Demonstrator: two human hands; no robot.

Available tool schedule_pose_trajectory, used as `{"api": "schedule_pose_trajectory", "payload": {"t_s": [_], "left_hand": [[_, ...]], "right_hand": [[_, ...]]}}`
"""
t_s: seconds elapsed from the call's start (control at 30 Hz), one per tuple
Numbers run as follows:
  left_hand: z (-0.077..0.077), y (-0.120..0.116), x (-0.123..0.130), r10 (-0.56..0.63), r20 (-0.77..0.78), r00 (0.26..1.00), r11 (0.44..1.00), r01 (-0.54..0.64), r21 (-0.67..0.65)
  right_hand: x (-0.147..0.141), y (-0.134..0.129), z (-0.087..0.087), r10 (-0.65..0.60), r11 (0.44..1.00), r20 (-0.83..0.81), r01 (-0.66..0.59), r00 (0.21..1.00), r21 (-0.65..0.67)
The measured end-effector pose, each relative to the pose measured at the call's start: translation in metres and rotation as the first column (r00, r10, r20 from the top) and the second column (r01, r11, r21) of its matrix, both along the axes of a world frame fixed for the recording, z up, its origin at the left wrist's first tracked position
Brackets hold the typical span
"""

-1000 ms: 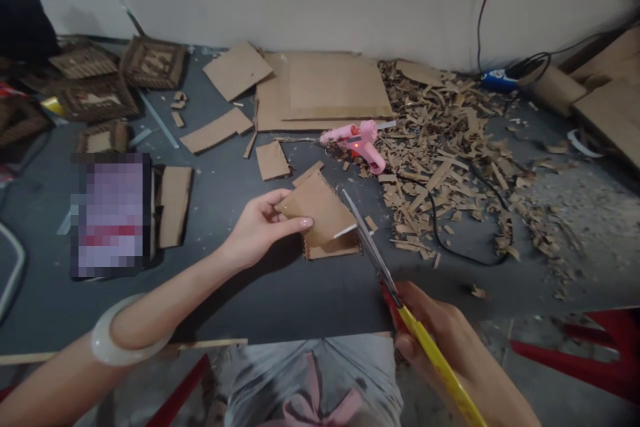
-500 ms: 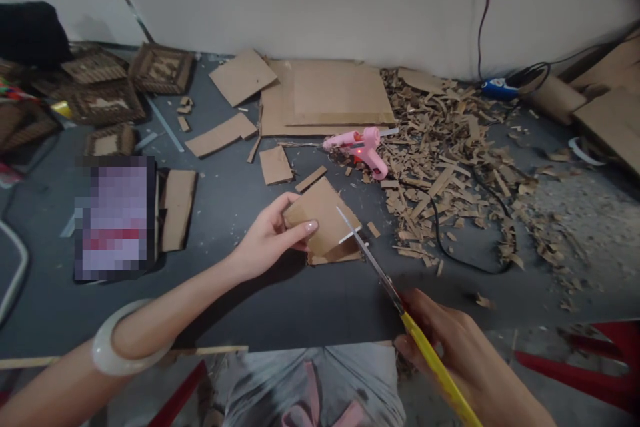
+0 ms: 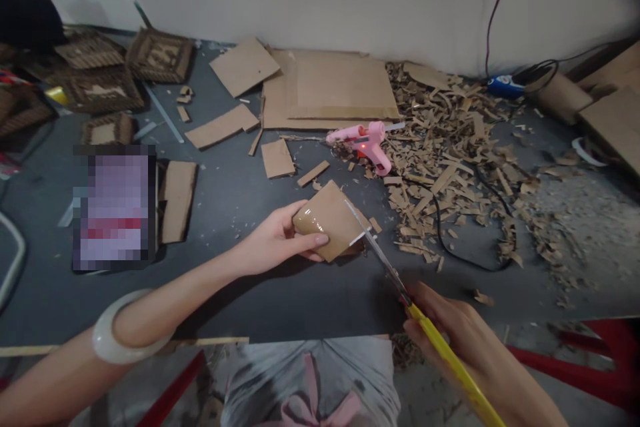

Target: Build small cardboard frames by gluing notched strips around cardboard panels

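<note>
My left hand (image 3: pixel 283 237) grips a small piece of cardboard (image 3: pixel 330 217) by its left edge, thumb on top. A strip of shiny tape runs along that side of the piece. My right hand (image 3: pixel 455 327) is closed around the yellow handles of a pair of scissors (image 3: pixel 385 267). Their blades are parted at the right edge of the cardboard, one lying over it. On the table just behind are a small cardboard strip (image 3: pixel 313 173) and a small cardboard rectangle (image 3: pixel 278 158).
A pink glue gun (image 3: pixel 367 143) with a lit red light lies beyond my hands. Cardboard scraps (image 3: pixel 450 173) are heaped at the right, crossed by a black cord. Larger cardboard sheets (image 3: pixel 345 83) lie at the back. A tablet (image 3: pixel 117 207) and textured cardboard frames (image 3: pixel 160 57) are at the left.
The held cardboard has tilted, so its tape now catches the light. Both hands and the scissors have shifted slightly to the right in view. The whole view has moved a little too.
</note>
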State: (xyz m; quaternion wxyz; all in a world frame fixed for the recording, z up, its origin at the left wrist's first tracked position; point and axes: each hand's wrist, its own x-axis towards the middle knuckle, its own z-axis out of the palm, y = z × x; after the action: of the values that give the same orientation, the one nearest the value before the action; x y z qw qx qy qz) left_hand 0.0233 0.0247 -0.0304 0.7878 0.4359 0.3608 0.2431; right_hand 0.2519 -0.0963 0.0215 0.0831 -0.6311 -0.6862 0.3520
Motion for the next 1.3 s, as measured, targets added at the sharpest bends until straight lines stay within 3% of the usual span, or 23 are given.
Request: {"api": "schedule_pose_trajectory", "payload": {"t_s": [0.17, 0.83, 1.3], "left_hand": [[-0.001, 0.003, 0.0, 0.085, -0.015, 0.996, 0.996, -0.085, -0.008], [-0.001, 0.002, -0.003, -0.068, -0.023, 0.997, 0.998, 0.068, 0.004], [-0.001, 0.006, -0.005, 0.003, -0.062, 0.998, 0.998, 0.001, 0.061]], "right_hand": [[0.001, 0.003, 0.0, 0.018, 1.0, 0.046, -0.019, 0.999, 0.006], [0.009, -0.001, -0.004, 0.062, 0.998, 0.045, -0.063, 0.997, 0.019], [0.013, -0.002, -0.007, 0.103, 0.994, 0.004, -0.103, 0.995, -0.034]]}}
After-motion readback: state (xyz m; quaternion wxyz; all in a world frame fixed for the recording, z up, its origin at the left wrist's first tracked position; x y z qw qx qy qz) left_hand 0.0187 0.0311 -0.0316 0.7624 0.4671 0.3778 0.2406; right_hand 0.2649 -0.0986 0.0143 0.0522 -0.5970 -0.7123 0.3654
